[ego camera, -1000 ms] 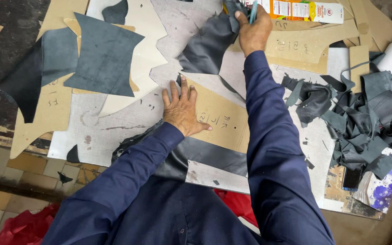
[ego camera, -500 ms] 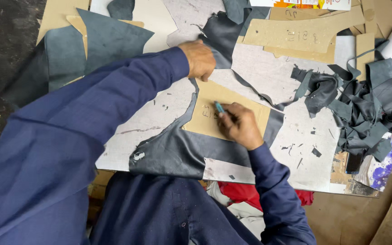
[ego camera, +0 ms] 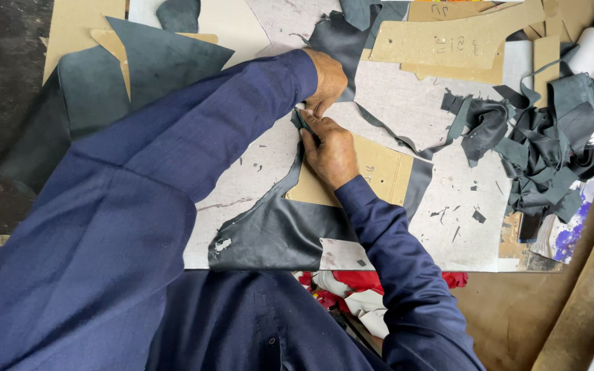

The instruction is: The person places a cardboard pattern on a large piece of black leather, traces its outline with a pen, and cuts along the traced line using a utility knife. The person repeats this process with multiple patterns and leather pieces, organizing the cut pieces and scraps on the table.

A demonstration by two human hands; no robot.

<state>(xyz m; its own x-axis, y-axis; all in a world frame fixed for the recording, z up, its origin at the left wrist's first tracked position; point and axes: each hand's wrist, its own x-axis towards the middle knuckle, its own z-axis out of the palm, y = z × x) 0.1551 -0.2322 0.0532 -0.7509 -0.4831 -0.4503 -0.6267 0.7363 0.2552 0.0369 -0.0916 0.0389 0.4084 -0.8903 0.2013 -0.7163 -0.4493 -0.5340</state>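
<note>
Head view: your right hand is resting on the tan cardboard pattern, fingers clamped on a thin teal tool at the pattern's upper left corner, over the dark grey leather sheet lying on the desk. Your left hand is reaching across just above, fingers pinched together on the leather edge beside the tool tip. Leather scraps are lying well apart, at right.
</note>
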